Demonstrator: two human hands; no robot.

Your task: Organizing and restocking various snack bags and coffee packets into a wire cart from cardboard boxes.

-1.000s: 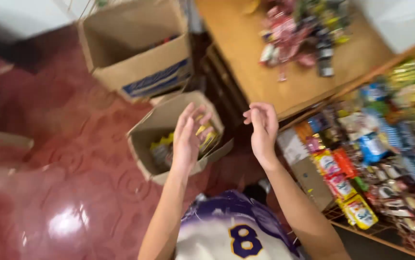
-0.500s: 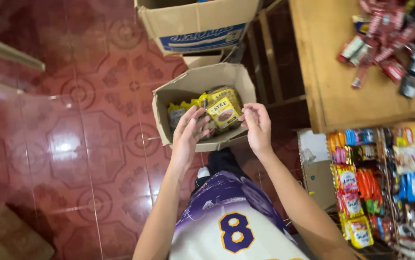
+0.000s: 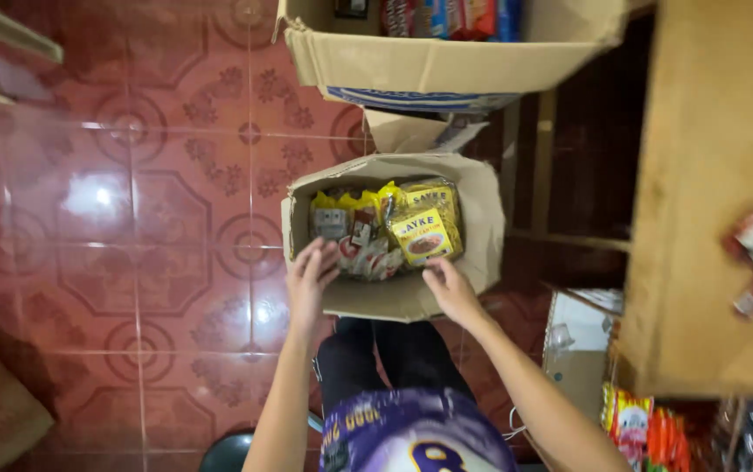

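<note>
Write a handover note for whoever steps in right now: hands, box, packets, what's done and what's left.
Left hand: open, empty, fingers at the near rim of the small box, by the packets.
Right hand: empty, loosely curled over the same rim, below the yellow packets.
Small box stands open on the red tiled floor, in front of the knees, packets packed inside.
Larger box behind it holds more packets.
Done: small box open, hands at it.
Left: no packet lifted yet.
</note>
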